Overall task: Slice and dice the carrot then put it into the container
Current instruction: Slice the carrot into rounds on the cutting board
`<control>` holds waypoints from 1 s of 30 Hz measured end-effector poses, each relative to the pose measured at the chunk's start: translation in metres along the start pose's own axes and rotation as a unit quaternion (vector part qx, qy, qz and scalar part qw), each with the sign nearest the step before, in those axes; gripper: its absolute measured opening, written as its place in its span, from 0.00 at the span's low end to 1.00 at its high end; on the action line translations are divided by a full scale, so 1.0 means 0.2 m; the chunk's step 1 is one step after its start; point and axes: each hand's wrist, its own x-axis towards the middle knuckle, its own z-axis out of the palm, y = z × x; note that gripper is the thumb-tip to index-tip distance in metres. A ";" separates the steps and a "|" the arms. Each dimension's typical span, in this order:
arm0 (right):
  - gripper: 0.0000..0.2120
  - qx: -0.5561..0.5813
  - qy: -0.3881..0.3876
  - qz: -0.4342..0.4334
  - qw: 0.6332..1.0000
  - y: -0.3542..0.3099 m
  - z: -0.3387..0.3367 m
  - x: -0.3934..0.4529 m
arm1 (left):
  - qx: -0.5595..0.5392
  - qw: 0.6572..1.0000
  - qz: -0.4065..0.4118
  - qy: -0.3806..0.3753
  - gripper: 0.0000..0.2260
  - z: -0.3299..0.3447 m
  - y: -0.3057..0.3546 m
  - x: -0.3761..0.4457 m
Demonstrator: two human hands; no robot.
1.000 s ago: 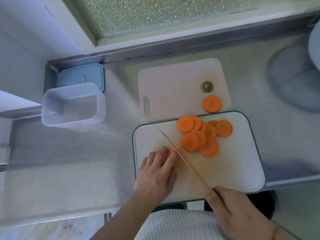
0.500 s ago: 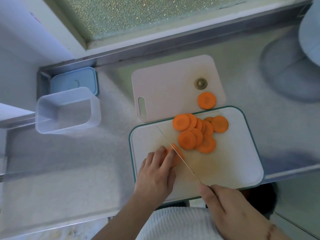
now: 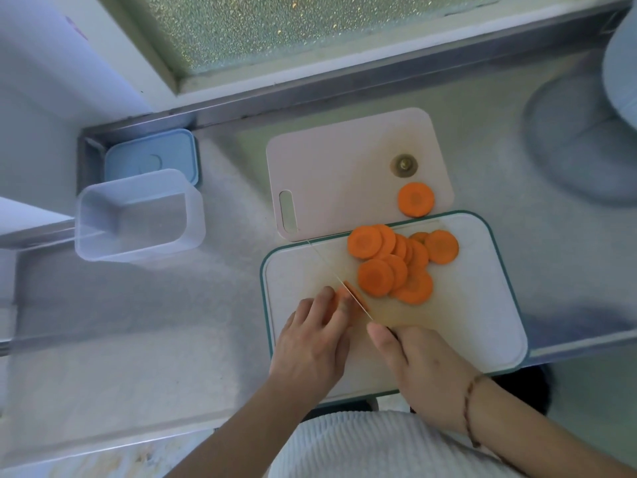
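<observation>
Head view: right hand (image 3: 427,370) has slid the knife (image 3: 344,284) forward on the white board (image 3: 482,322), fingers wrapping its handle; left hand (image 3: 310,343) pinches the carrot stub (image 3: 341,294). Slicing nearly done; container (image 3: 138,215) empty, left of the board.

My shiny metal surface (image 3: 482,108) holds a white cutting board (image 3: 475,326) with a green edge, close to me. A pink board (image 3: 337,167) lies just behind it, touching it. Far to the left sits a clear box (image 3: 138,215), and a blue lid (image 3: 151,157) lies flat just behind that.
</observation>
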 end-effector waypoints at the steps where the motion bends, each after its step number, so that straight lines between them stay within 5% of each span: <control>1: 0.30 -0.003 0.001 0.000 1.000 0.01 0.00 -0.01 | 0.001 1.000 0.000 0.001 0.17 0.00 0.00 0.00; 5: 0.47 0.008 0.009 0.042 0.999 0.13 0.00 -0.18 | 0.001 1.000 0.003 0.001 0.17 -0.01 0.01 0.00; 13: 0.30 0.010 -0.024 0.001 1.000 0.09 0.04 0.07 | 0.003 1.000 0.007 0.011 0.19 -0.01 0.02 0.00; 23: 0.25 0.069 0.006 -0.013 0.998 -0.02 -0.06 0.03 | 0.002 1.000 -0.001 0.022 0.19 -0.02 0.03 0.00; 27: 0.28 0.046 0.008 -0.020 0.999 -0.03 -0.10 -0.12 | -0.016 0.999 -0.005 0.032 0.18 -0.01 0.02 0.00; 30: 0.42 0.025 0.011 -0.032 0.999 0.03 -0.07 -0.17 | -0.035 0.999 -0.008 0.023 0.17 0.00 0.01 0.00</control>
